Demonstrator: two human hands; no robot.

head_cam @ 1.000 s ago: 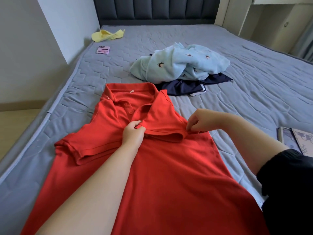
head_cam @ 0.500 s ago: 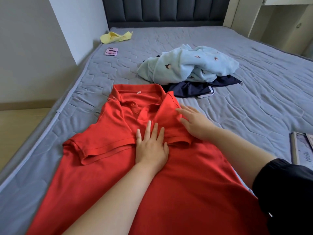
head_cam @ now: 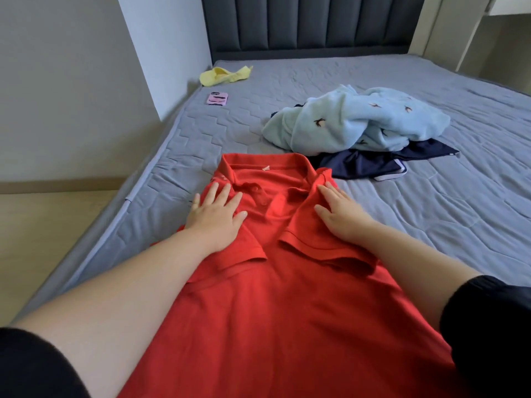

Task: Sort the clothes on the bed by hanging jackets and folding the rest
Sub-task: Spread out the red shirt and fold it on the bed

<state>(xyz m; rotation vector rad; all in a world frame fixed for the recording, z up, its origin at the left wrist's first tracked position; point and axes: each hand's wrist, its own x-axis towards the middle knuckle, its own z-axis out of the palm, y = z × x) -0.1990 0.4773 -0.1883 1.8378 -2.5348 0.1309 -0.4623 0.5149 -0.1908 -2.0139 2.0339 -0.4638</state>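
Observation:
A red polo shirt (head_cam: 287, 305) lies face up on the grey bed (head_cam: 431, 214), collar away from me, both short sleeves folded in over the chest. My left hand (head_cam: 217, 215) presses flat on the folded left shoulder, fingers spread. My right hand (head_cam: 342, 214) lies flat on the folded right shoulder. Beyond the collar sits a crumpled light blue garment (head_cam: 356, 122) with small bird prints, on top of a navy garment (head_cam: 382, 162) with white trim.
A yellow cloth (head_cam: 224, 75) and a pink phone (head_cam: 217, 98) lie near the bed's far left corner. A wall runs along the left, with wooden floor (head_cam: 43, 225) beside the bed. A dark padded headboard (head_cam: 310, 21) stands at the far end.
Both hands let go of the right sleeve they pinched a second ago and flattened. My left hand slid from the chest to the left shoulder, whose sleeve now lies folded inward.

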